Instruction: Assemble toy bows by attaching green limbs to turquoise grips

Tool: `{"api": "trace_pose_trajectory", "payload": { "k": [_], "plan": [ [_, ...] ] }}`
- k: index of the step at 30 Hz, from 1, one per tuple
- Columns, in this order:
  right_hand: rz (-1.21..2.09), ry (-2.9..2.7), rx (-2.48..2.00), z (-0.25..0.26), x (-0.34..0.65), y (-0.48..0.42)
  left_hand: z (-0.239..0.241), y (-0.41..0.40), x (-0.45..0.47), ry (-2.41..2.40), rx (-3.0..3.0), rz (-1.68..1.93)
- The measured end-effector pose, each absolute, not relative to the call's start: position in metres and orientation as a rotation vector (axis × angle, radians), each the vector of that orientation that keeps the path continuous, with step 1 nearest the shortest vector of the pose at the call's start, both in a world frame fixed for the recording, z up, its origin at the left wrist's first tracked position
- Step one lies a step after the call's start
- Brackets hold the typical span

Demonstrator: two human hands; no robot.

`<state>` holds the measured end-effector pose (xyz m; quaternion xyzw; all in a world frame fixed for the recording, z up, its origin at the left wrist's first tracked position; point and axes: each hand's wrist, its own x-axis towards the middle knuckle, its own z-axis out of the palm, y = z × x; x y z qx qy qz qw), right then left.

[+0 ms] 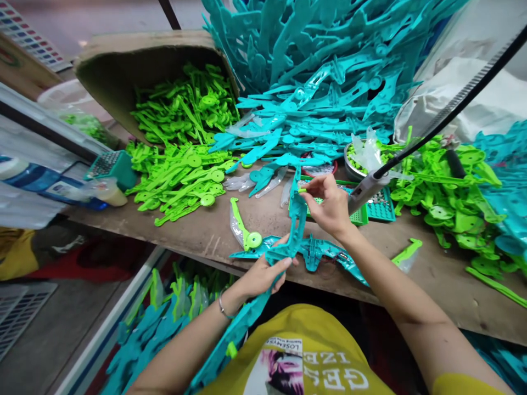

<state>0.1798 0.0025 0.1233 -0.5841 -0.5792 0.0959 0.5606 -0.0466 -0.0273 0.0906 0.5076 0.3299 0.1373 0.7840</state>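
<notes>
My left hand (pixel 263 272) is closed around the middle of a long teal plastic part (pixel 295 227) that stands tilted over the bench edge. At the upper end of that part, my right hand (pixel 328 204) pinches a small green piece (pixel 303 190) between its fingertips. Another teal part (pixel 329 253) lies flat on the wooden bench (pixel 197 230) just under my hands. A green lever with a round end (pixel 247 230) rests beside it to the left.
A large heap of teal parts (pixel 321 82) fills the back. Green parts spill from a tipped cardboard box (pixel 135 66) at left and pile up at right (pixel 448 192). A hanging power screwdriver (pixel 366 189) and a green screw tray (pixel 376 206) sit right of my hands.
</notes>
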Motion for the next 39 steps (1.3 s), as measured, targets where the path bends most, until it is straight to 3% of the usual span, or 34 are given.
{"api": "trace_pose_trajectory", "payload": {
  "k": [9,15,23,29,39],
  "plan": [
    [0.093,-1.311,-1.272,0.143,0.182,-0.031,0.104,0.025,-0.018,0.704,1.108,0.333],
    [-0.004,-1.537,-1.424,0.131,0.202,-0.088,0.126,0.069,-0.013,0.795,1.283,0.159],
    [0.152,-1.534,-1.617,0.098,0.211,-0.137,0.169,0.156,0.016,0.754,1.764,-0.075],
    [0.172,-1.481,-1.688,0.083,0.206,-0.152,0.138,0.195,0.052,0.811,2.245,-0.486],
    [0.15,-1.412,-1.875,0.066,0.215,-0.181,0.095,0.207,0.057,0.795,2.145,-0.554]
  ]
}}
